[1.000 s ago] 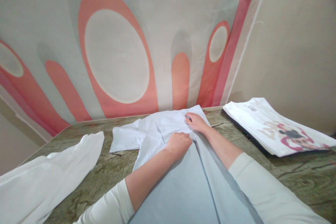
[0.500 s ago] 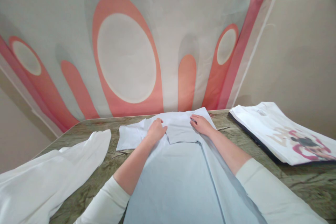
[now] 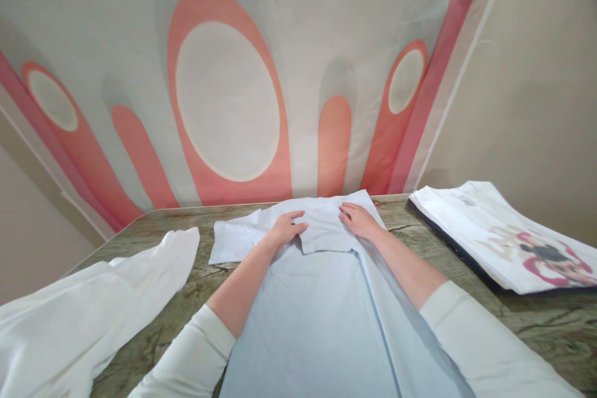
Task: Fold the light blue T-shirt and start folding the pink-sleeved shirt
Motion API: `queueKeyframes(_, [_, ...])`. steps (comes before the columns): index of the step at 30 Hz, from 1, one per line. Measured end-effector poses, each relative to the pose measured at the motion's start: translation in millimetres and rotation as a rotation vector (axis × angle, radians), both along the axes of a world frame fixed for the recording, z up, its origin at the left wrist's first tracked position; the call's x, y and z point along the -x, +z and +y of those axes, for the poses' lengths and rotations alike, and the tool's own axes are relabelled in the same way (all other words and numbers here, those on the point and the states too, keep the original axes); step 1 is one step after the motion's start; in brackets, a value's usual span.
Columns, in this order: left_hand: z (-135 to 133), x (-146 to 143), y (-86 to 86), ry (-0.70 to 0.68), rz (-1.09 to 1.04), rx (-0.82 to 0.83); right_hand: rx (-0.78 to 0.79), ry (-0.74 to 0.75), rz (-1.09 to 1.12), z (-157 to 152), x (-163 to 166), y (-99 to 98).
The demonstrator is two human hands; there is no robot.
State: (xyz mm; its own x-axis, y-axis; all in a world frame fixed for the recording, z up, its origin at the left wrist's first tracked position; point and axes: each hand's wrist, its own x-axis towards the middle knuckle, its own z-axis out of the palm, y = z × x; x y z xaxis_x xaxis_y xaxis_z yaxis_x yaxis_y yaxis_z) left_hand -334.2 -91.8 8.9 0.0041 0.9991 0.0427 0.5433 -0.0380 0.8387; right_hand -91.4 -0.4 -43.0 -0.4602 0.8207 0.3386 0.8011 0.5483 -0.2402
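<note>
Now | shirt (image 3: 317, 311) far end | under left grip (image 3: 286, 231) | under right grip (image 3: 358, 221)

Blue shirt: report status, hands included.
Hands: right hand flat on light blue shirt, far end; left hand beside it, grip unclear. Shirt lies on table. Aside: white cloth left, printed shirt right, both apart.

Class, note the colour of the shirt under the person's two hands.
The shirt is plain pale blue, clearest in the head view.
</note>
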Motion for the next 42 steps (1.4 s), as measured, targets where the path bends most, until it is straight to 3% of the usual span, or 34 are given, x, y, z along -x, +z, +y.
queueKeyframes(6, [2,-1,-1.1,0.021,0.302,-0.137,0.003,0.006,-0.018,-3,1,3.7])
queueKeyframes(12, [-1,-4,-2.8,0.008,0.471,-0.096,0.049,0.009,-0.066,-2,0,3.5])
queueKeyframes(25, [-7,-9,5.6,-0.001,0.626,-0.050,0.137,-0.062,-0.139,-4,0,4.7])
queueKeyframes(30, [-9,-11,5.8,-0.001,0.664,-0.028,0.020,0.014,-0.066,-9,1,10.0])
queueKeyframes(35, [-15,-13,9.6,0.020,0.692,-0.010,0.046,0.096,-0.103,-9,3,11.6])
queueKeyframes(39, [-24,-22,14.6,0.111,0.785,-0.118,0.099,0.087,-0.144,-7,4,9.5])
queueKeyframes(42, [-31,-35,14.7,-0.049,0.857,-0.241,0.150,0.057,-0.189,-8,4,9.1])
